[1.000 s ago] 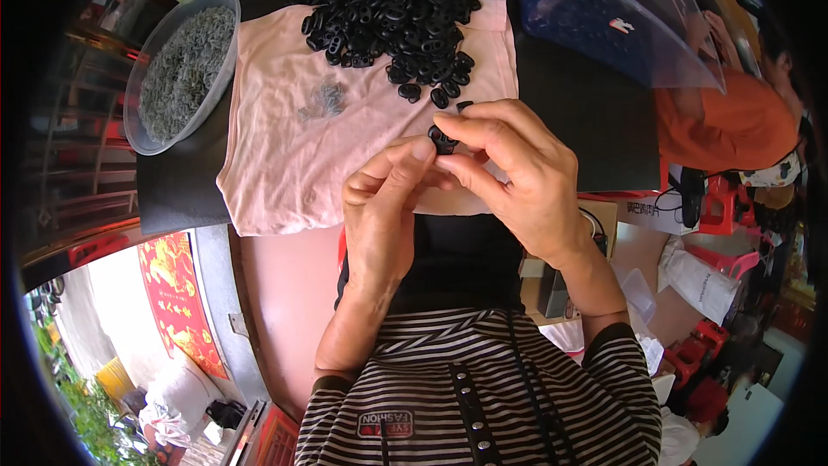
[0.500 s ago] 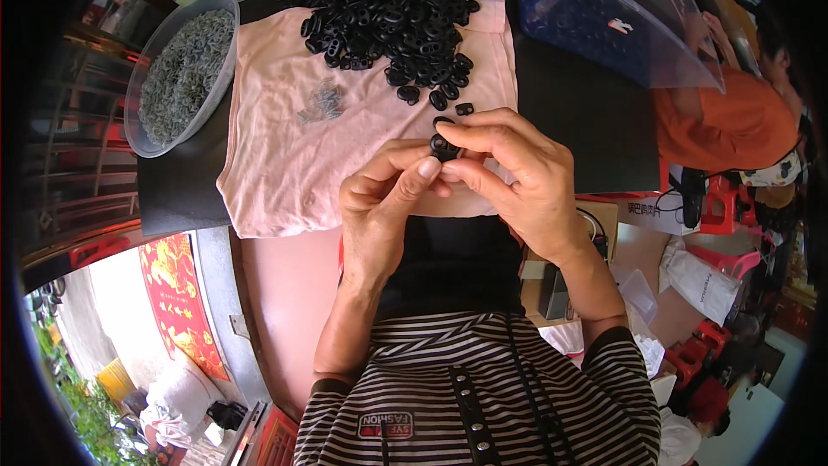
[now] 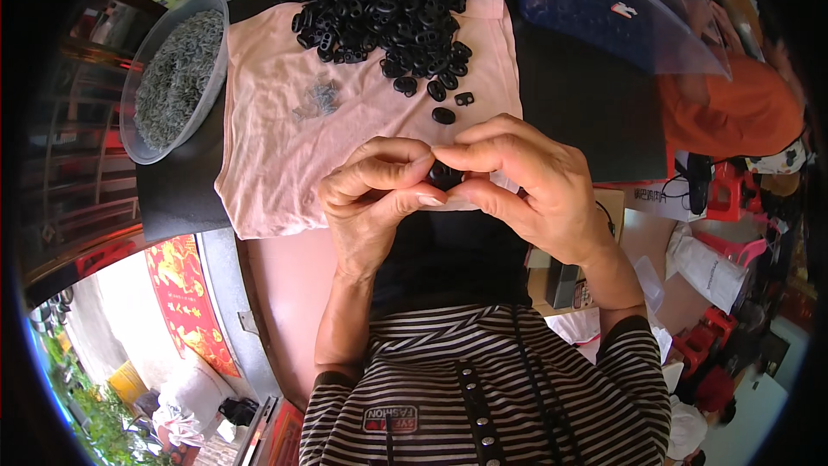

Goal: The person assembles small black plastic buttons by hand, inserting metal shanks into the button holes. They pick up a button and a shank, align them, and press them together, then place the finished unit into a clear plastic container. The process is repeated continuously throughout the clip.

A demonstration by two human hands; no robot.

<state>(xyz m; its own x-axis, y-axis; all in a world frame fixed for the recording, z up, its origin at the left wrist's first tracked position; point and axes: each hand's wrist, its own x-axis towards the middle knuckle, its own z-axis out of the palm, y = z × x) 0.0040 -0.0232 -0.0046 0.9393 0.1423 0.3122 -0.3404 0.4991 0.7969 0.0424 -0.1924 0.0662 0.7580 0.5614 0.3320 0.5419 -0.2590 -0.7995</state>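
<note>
L hand (image 3: 358, 207) & R hand (image 3: 552, 190) both pinch small blk piece (image 3: 444, 176) btwn fingers, over pink cloth's (image 3: 354, 121) near edge; uneven squeeze or fingertip slip could pop it out, prob. into lap (image 3: 457, 259).

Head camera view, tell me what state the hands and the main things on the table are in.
Left hand: fingers bent at the black piece.
Right hand: fingers bent at its other side.
Black piece: held between both hands, partly hidden.
Pink cloth: spread out, wrinkled.
Black pile: heaped, some pieces loose nearby.
Clear tub: uncovered, holding grey bits.
</note>
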